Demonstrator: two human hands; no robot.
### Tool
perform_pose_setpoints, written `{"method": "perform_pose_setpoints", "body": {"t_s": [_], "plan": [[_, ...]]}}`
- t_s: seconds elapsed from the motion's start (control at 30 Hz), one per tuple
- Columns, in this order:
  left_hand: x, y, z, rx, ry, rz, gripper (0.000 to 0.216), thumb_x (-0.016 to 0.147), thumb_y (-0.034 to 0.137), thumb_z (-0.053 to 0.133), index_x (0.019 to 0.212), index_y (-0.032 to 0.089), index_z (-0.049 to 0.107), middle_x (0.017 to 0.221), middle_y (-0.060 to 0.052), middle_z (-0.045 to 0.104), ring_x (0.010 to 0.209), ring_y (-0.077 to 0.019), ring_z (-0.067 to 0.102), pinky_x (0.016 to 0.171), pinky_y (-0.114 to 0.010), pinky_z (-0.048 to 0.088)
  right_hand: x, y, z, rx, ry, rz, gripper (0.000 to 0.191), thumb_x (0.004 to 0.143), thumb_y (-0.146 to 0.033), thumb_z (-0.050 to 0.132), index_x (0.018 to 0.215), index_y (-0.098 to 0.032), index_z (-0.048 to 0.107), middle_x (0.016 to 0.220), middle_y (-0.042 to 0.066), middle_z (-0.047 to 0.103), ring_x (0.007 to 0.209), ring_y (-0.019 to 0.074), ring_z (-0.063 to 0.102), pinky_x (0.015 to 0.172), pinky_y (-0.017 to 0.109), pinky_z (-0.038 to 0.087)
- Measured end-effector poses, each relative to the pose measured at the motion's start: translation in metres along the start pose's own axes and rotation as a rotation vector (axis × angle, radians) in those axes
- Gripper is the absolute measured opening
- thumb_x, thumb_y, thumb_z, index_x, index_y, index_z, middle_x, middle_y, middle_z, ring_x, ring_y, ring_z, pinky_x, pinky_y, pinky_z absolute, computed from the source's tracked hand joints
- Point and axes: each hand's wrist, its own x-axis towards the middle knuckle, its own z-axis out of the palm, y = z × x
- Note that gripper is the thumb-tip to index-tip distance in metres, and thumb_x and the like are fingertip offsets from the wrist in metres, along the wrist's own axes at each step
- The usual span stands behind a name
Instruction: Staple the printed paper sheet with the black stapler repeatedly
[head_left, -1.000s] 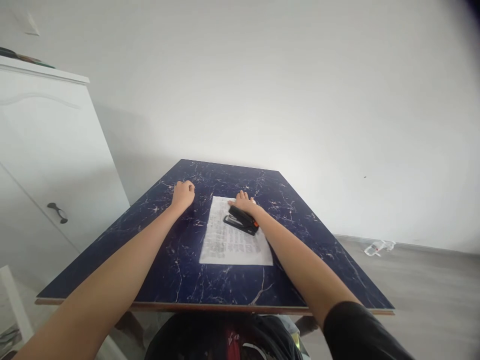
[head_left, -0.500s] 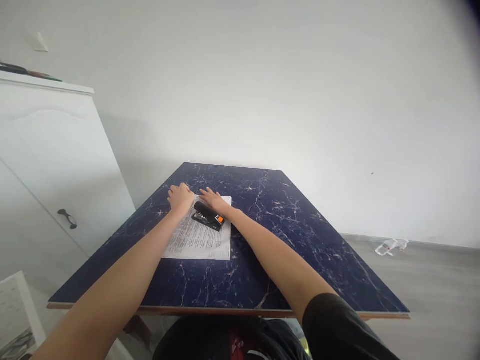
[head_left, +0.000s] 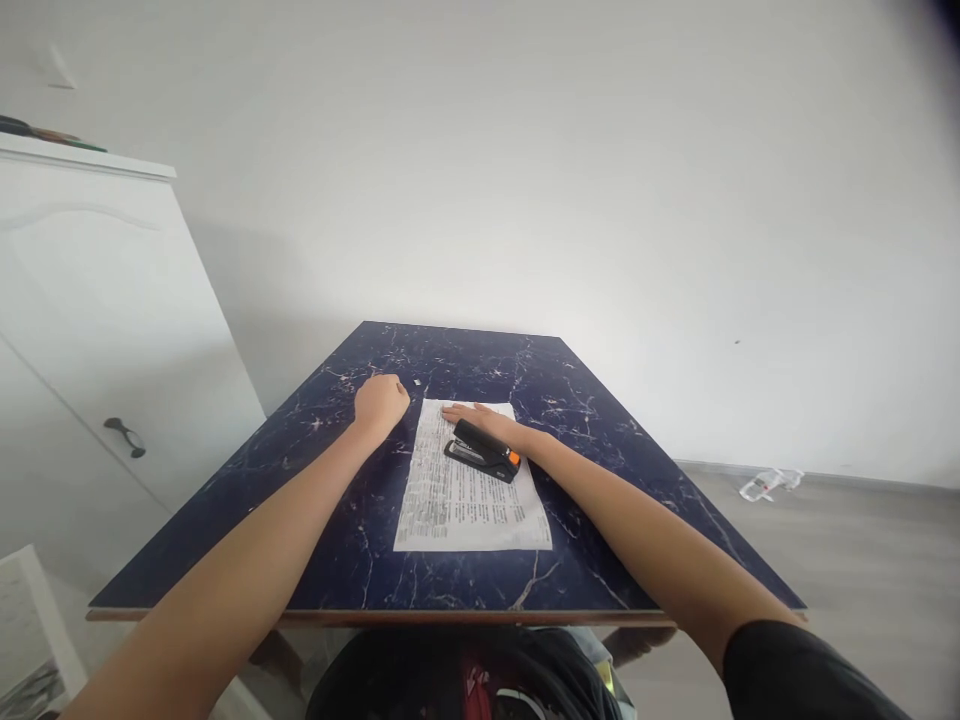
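A printed paper sheet lies on the dark blue marbled table. A black stapler with an orange end rests on the sheet's far half. My right hand lies flat, fingers stretched out, on the paper just beyond the stapler and touching it. My left hand is curled into a fist on the bare tabletop just left of the sheet's far corner. A tiny pale speck lies beside that fist.
A white cabinet with a dark handle stands close to the table's left side. A plain wall is behind. A crushed plastic bottle lies on the grey floor at right. Dark clothing shows below the near table edge.
The paper and stapler, which were shifted left half a second ago, are back near the table's middle. My right hand moved with them; my left fist now sits off the sheet.
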Motion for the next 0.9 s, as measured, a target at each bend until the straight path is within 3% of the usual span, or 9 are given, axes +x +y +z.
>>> {"method": "perform_pose_setpoints", "body": {"t_s": [0.07,0.17,0.23,0.3,0.33,0.47,0.57,0.73,0.9], "plan": [[-0.004,0.008,0.0,-0.015,-0.026,0.084,0.024,0.091,0.022,0.051,0.088,0.016,0.075,0.095,-0.018,0.071,0.103,-0.037,0.067,0.095,-0.049,0.051,-0.009,-0.004,-0.004,0.056,0.021,0.015,0.048,0.107,-0.038,0.04,0.154,-0.037,0.049,0.167,-0.003,0.038,0.156,0.0226,0.03,0.13,0.049,0.004],[-0.008,0.018,0.0,-0.092,-0.081,0.239,0.027,0.091,0.02,0.05,0.092,0.019,0.076,0.103,-0.014,0.075,0.102,-0.0323,0.068,0.095,-0.044,0.052,-0.015,-0.016,-0.013,0.187,0.28,0.141,0.046,0.102,-0.045,0.05,0.145,-0.03,0.057,0.158,0.005,0.051,0.147,0.0269,0.044,0.126,0.049,0.024],[-0.01,0.023,0.001,-0.162,-0.131,0.323,0.03,0.093,0.021,0.047,0.095,0.021,0.077,0.105,-0.01,0.077,0.098,-0.0278,0.07,0.092,-0.039,0.054,-0.021,-0.025,-0.022,0.258,0.456,0.247,0.047,0.104,-0.053,0.042,0.138,-0.025,0.059,0.144,0.011,0.06,0.131,0.0285,0.056,0.112,0.048,0.044],[-0.012,0.028,0.004,-0.224,-0.182,0.383,0.033,0.096,0.023,0.044,0.1,0.021,0.077,0.105,-0.007,0.078,0.096,-0.0247,0.071,0.089,-0.036,0.056,-0.033,-0.036,-0.031,0.307,0.454,0.278,0.055,0.107,-0.06,0.028,0.125,-0.022,0.064,0.126,0.012,0.067,0.109,0.0263,0.066,0.093,0.042,0.055],[-0.013,0.029,0.005,-0.266,-0.216,0.411,0.035,0.096,0.024,0.042,0.102,0.021,0.076,0.106,-0.007,0.078,0.097,-0.0241,0.071,0.09,-0.035,0.056,-0.041,-0.042,-0.034,0.318,0.382,0.251,0.057,0.107,-0.062,0.028,0.12,-0.022,0.066,0.12,0.011,0.068,0.1,0.0244,0.067,0.085,0.039,0.056],[-0.016,0.031,0.01,-0.432,-0.417,0.495,0.035,0.093,0.021,0.043,0.109,0.022,0.074,0.12,-0.007,0.074,0.113,-0.0253,0.067,0.098,-0.039,0.054,-0.072,-0.06,-0.036,0.222,0.129,0.099,0.044,0.09,-0.06,0.071,0.114,-0.023,0.068,0.106,0.006,0.07,0.083,0.0205,0.063,0.07,0.031,0.051],[-0.016,0.026,0.013,-0.369,-0.544,0.562,0.038,0.087,0.018,0.046,0.113,0.024,0.072,0.127,-0.008,0.069,0.116,-0.0279,0.064,0.099,-0.043,0.053,-0.081,-0.059,-0.031,0.119,0.215,0.108,0.03,0.09,-0.049,0.072,0.099,-0.02,0.07,0.087,0.005,0.069,0.072,0.0193,0.06,0.066,0.031,0.046],[-0.013,0.019,0.015,-0.224,-0.604,0.589,0.037,0.089,0.022,0.046,0.118,0.026,0.07,0.126,-0.01,0.064,0.11,-0.0292,0.064,0.091,-0.042,0.055,-0.074,-0.04,-0.032,0.147,0.442,0.129,0.028,0.09,-0.04,0.07,0.111,-0.021,0.071,0.105,0.009,0.072,0.093,0.0265,0.064,0.082,0.038,0.048],[-0.011,0.02,0.014,-0.259,-0.572,0.649,0.037,0.086,0.015,0.047,0.114,0.024,0.07,0.127,-0.008,0.065,0.115,-0.0274,0.064,0.101,-0.041,0.052,-0.065,-0.029,-0.025,0.245,0.379,0.137,0.029,0.086,-0.04,0.073,0.108,-0.02,0.074,0.105,0.009,0.073,0.094,0.0277,0.067,0.086,0.04,0.052]]}}
